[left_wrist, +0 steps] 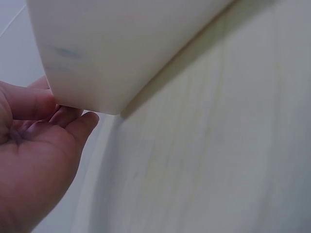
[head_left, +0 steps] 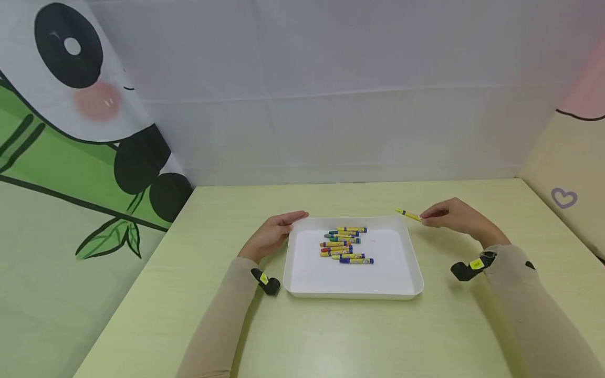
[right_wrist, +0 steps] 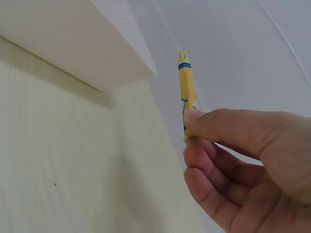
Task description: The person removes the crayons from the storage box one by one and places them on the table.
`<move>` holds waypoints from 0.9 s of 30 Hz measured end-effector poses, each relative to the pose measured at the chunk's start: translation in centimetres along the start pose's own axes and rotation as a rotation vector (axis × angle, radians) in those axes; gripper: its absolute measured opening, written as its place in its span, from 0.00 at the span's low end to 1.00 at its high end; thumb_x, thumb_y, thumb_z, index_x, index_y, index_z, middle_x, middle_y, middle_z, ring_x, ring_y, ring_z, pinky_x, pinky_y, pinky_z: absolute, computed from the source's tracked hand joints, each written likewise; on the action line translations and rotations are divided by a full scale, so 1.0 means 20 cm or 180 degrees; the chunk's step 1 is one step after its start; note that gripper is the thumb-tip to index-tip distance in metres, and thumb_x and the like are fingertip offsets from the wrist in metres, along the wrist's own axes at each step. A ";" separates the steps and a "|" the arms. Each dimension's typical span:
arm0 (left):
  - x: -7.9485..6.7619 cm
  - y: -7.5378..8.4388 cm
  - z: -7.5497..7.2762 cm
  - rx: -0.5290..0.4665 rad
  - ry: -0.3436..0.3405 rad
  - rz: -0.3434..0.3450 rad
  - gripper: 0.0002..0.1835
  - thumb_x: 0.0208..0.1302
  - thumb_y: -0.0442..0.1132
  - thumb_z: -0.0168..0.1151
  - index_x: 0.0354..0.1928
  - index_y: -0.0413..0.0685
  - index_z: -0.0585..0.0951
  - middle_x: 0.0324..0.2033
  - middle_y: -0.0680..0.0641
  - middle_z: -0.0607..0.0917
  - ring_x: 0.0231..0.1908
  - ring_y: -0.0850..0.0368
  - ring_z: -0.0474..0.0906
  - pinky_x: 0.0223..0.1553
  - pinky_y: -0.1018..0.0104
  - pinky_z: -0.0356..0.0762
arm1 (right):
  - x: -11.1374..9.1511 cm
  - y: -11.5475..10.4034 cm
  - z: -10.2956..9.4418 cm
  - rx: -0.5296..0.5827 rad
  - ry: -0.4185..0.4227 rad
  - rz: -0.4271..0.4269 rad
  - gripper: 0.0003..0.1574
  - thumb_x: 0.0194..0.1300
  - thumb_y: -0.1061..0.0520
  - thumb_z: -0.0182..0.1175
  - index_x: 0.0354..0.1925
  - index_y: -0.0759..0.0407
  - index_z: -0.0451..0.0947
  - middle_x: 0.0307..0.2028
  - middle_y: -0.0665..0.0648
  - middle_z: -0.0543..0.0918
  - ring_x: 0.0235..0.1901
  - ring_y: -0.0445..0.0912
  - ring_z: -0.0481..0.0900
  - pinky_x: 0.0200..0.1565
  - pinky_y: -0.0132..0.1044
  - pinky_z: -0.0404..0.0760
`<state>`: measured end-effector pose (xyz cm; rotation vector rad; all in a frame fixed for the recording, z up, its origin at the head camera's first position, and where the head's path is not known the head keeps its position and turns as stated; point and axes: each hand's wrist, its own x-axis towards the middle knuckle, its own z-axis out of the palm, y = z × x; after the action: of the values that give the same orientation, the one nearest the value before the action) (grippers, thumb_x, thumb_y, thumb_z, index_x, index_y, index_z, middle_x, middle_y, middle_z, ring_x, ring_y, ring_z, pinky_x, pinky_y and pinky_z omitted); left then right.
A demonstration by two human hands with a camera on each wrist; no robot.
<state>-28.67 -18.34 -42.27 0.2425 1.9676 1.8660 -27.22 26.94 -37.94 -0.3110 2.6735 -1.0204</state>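
Observation:
A yellow crayon (head_left: pixel 407 214) is pinched near its back end by my right hand (head_left: pixel 455 216), between thumb and fingers. Its tip points left, close to the back right corner of a white tray (head_left: pixel 331 283). In the right wrist view the crayon (right_wrist: pixel 186 82) stands upright, showing a blue band below its tip. My left hand (head_left: pixel 271 233) holds the tray's back left corner. Seen from the left wrist, the thumb (left_wrist: pixel 34 103) lies against the tray's edge (left_wrist: pixel 97 73). Several crayons (head_left: pixel 356 261) in yellow wrappers lie in a loose column in the tray.
The tray stands on a pale yellow-green table (head_left: pixel 331 336). Behind the table hangs a white cloth backdrop (head_left: pixel 350 136). A printed panda panel (head_left: pixel 94 157) borders the left side, and a beige panel with a heart (head_left: pixel 564 198) the right.

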 end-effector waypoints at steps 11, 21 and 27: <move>0.01 0.01 0.00 0.0042 0.0022 0.0000 0.27 0.72 0.24 0.36 0.70 0.43 0.65 0.71 0.47 0.65 0.72 0.51 0.57 0.70 0.54 0.57 | -0.03 0.15 0.00 0.0071 0.0067 0.0187 0.32 0.64 0.43 0.62 0.55 0.66 0.78 0.48 0.61 0.84 0.40 0.43 0.78 0.42 0.37 0.77; 0.01 0.01 0.00 0.0081 0.0010 -0.0019 0.27 0.72 0.24 0.36 0.70 0.44 0.65 0.71 0.48 0.65 0.72 0.51 0.56 0.70 0.54 0.58 | -0.04 0.23 0.02 0.0106 0.0097 0.0376 0.30 0.63 0.45 0.63 0.54 0.66 0.79 0.46 0.58 0.84 0.38 0.38 0.77 0.39 0.31 0.77; 0.02 -0.01 0.00 0.0070 0.0015 -0.0014 0.27 0.72 0.24 0.36 0.70 0.44 0.65 0.71 0.48 0.65 0.72 0.51 0.56 0.71 0.54 0.57 | -0.03 0.25 0.03 0.0025 0.0133 0.0441 0.28 0.61 0.46 0.65 0.51 0.65 0.81 0.41 0.54 0.85 0.37 0.40 0.74 0.37 0.31 0.74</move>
<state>-28.90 -18.14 -42.49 0.2403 1.9913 1.8447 -26.94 30.37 -41.74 -0.1020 2.6840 -1.0054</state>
